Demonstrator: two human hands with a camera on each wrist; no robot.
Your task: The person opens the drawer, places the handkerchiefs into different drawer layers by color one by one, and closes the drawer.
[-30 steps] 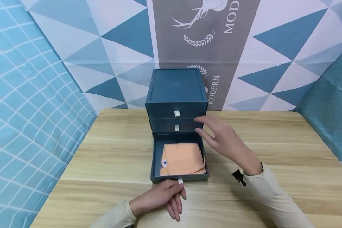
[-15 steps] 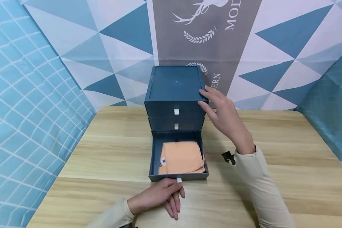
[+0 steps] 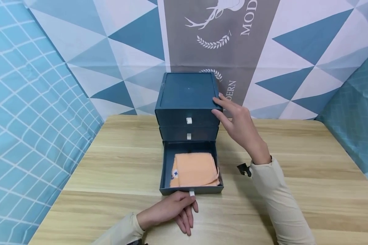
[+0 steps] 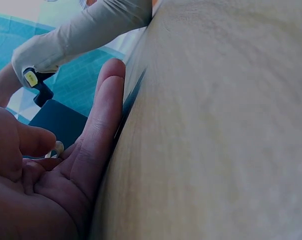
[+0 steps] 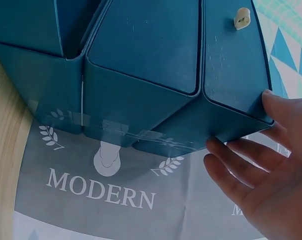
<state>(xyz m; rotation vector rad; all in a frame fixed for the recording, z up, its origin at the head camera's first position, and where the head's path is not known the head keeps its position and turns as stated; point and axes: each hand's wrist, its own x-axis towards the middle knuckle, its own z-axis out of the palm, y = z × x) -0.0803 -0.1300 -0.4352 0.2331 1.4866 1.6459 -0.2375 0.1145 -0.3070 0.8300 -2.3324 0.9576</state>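
Note:
A dark blue drawer box (image 3: 188, 90) of three stacked units stands on the table. Its bottom drawer (image 3: 166, 175) is pulled out, with a folded peach towel (image 3: 194, 168) inside. My left hand (image 3: 171, 209) pinches the drawer's pale pull tab (image 3: 192, 193) between thumb and index finger; its other fingers extend over the tabletop. In the left wrist view the tab (image 4: 58, 147) shows between the fingers. My right hand (image 3: 240, 124) holds the box's upper right front corner. The right wrist view shows its thumb at the front edge and its fingers (image 5: 241, 167) along the side.
A wood-grain table (image 3: 110, 170) extends around the box. Behind it hangs a patterned cloth backdrop (image 3: 214, 58) with triangles and a grey panel. Blue gridded cloth (image 3: 33, 119) lines the left side. The upper two drawers are closed, each with a pale tab (image 3: 188, 120).
My right hand has moved up from beside the middle drawer to the box's upper right corner and taken hold there. The left hand stays at the tab, and the bottom drawer remains out.

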